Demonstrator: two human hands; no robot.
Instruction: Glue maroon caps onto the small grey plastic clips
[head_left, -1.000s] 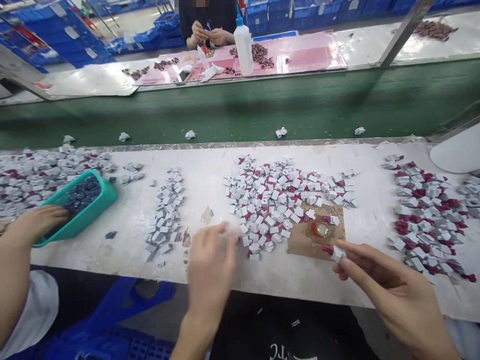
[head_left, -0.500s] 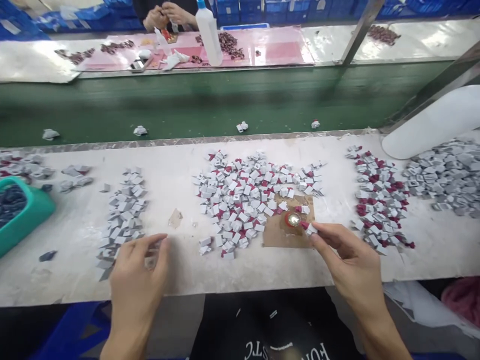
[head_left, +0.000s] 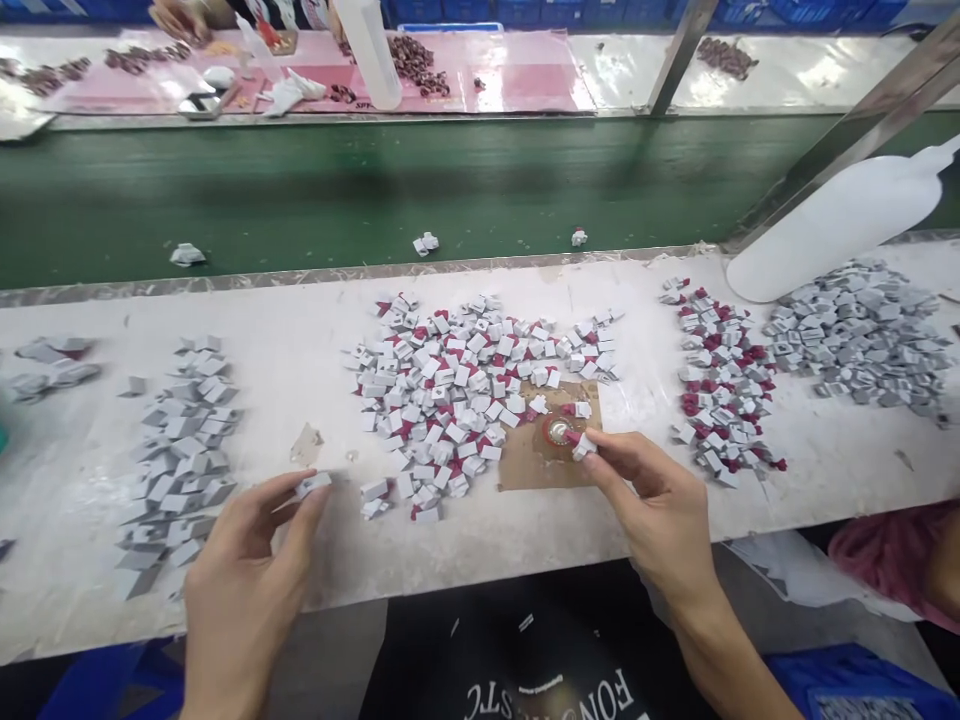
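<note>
My left hand (head_left: 259,550) pinches a small grey piece (head_left: 315,484) between thumb and fingertips, just right of a column of grey pieces (head_left: 180,450). Between thumb and forefinger, my right hand (head_left: 652,500) holds a grey-and-maroon piece (head_left: 582,446), its maroon end at the edge of a small round dish (head_left: 559,430). The dish sits on a brown cardboard square (head_left: 525,470). Left of the cardboard, and partly over its edge, spreads a large pile of grey-and-maroon pieces (head_left: 450,390).
At the right are a column of grey-and-maroon pieces (head_left: 724,380), a heap of grey pieces (head_left: 862,335) and a leaning white bottle (head_left: 832,225). A metal post (head_left: 847,130) rises behind. Beyond the green strip (head_left: 300,190), a person's hand (head_left: 180,18) shows at another table.
The view has shifted right, so the table's things appear farther left. A grey piece now shows in my left fingertips. My right hand keeps its piece by the dish, its maroon end slightly closer.
</note>
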